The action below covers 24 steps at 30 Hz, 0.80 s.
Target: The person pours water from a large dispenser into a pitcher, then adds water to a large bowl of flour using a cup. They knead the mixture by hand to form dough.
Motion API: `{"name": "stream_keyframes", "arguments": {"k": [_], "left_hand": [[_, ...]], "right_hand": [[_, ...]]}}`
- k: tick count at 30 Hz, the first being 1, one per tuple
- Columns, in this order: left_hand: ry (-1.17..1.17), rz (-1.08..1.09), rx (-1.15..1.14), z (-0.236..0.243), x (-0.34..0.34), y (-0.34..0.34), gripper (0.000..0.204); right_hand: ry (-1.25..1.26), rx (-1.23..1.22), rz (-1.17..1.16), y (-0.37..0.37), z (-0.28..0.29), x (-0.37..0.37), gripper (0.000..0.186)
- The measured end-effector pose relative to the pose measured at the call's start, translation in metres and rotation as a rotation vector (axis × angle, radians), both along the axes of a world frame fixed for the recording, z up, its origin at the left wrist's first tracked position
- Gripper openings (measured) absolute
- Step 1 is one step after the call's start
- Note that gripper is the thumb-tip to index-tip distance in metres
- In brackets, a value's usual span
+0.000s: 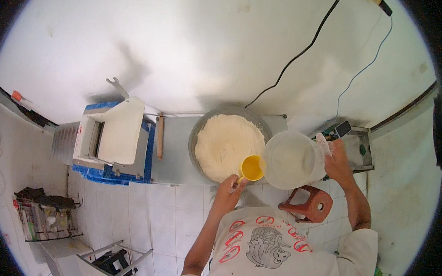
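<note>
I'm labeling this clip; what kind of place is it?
Probably a small dough-making kitchen: a wide bowl of flour-like powder, a wooden rod and what looks like a dough roller.

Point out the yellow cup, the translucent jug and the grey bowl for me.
Yellow cup (pixel 252 168), head view: its inside.
Translucent jug (pixel 290 160), head view: its body.
Grey bowl (pixel 260 122), head view: its inner wall, upper right.

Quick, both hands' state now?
Left hand: closed, holding the yellow cup.
Right hand: closed, holding the translucent pitcher by its handle.
</note>
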<state>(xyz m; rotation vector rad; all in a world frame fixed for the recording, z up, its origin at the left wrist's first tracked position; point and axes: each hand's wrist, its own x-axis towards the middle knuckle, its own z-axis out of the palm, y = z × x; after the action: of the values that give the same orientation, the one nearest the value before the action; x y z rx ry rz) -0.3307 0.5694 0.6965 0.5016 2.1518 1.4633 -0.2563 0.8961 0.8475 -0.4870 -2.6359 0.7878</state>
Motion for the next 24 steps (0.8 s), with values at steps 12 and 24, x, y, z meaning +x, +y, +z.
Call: {"name": "stream_keyframes", "arguments": {"k": [12,24], "left_hand": [[0.026,-0.108,-0.005,0.007,-0.061,-0.027,0.04],[-0.015,-0.076,0.011,-0.001,-0.075,-0.034,0.046]], "right_hand": [[-0.101,0.213,0.051,-0.025,0.019,-0.034,0.065],[-0.152,0.207,0.038,-0.039,0.024,-0.055,0.066]]}}
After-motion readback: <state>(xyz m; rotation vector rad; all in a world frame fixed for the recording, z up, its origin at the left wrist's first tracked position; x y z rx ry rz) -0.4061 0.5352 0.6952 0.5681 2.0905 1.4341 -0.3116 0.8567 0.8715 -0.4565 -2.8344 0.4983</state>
